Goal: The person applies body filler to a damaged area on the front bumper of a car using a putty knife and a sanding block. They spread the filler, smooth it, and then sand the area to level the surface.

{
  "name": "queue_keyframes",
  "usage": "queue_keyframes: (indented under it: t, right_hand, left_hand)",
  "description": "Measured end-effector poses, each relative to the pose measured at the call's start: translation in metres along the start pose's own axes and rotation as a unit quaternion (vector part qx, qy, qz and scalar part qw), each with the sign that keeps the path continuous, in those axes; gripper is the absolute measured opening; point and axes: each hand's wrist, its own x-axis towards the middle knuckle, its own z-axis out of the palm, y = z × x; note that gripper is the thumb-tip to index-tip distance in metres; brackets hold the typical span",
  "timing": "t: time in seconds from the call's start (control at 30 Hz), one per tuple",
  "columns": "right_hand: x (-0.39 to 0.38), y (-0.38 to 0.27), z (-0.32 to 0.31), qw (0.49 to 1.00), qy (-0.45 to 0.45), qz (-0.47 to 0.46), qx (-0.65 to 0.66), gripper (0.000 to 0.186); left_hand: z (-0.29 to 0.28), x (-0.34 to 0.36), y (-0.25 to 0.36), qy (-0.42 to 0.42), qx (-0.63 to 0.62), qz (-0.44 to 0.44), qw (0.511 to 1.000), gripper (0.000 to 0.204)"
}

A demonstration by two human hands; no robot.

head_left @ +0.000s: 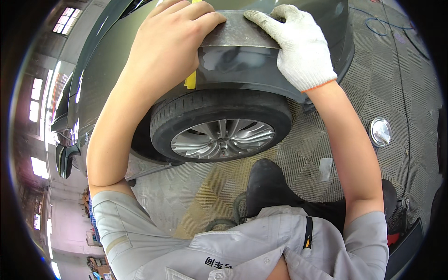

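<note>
A thin, flat grey sheet [238, 30], metallic-looking and smudged, lies across the car's dark fender [261, 79] above the wheel arch. Bare, my left hand [172, 46] grips its left end, the thumb on top and the other fingers partly hidden. At the opposite end my right hand [305, 49], in a white knit glove with an orange cuff, holds the sheet with the thumb stretched along it. Just below the sheet's edge shows a lighter grey smeared patch [233, 59]. Yellow tape [190, 80] runs down beside my left wrist.
The wheel [221, 137] with silver spokes sits below the fender. On the ribbed floor at right are a round tin [380, 132] and a small flat plate [325, 169]. A dark cable [405, 102] and a blue hose [375, 25] lie farther out. My dark boot [267, 184] is near the wheel.
</note>
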Motion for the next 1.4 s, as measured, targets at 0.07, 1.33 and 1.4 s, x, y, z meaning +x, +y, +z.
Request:
queue_keyframes:
  t: [0.07, 1.33, 1.4]
  right_hand:
    - [-0.002, -0.007, 0.001, 1.000, -0.006, 0.003, 0.001, 0.068]
    - [-0.106, -0.080, -0.024, 0.982, -0.033, 0.006, 0.185, 0.047]
    - [-0.126, -0.070, -0.033, 0.964, -0.018, -0.050, 0.260, 0.044]
  left_hand:
    - [0.014, -0.005, -0.001, 0.068, 0.068, 0.029, 0.995, 0.056]
    - [0.047, -0.103, 0.077, 0.053, 0.080, 0.037, 0.995, 0.048]
    - [0.036, -0.109, 0.085, 0.009, 0.061, 0.059, 0.996, 0.047]
